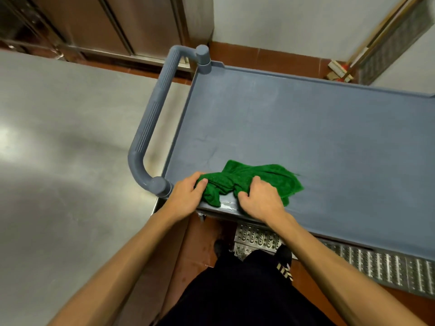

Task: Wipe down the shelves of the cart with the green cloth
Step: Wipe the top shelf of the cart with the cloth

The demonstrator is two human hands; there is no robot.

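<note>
Gripping the green cloth (266, 178), both hands work at the near edge of the top shelf (306, 128) of the blue-grey cart (203, 58). The left hand (186, 196) pinches the bunched left end, thumb on top. The right hand (261, 198) has its fingers (244, 196) curled into the cloth's middle, holding it against the shelf. The cloth lies crumpled, its right part spread flatter, near the corner by the ribbed handle (153, 118). A pale wet smear shows on the shelf rim between the hands. A stainless steel surface (70, 137) stands just left of the cart, and a perforated floor grate (376, 264) runs below its near side.
</note>
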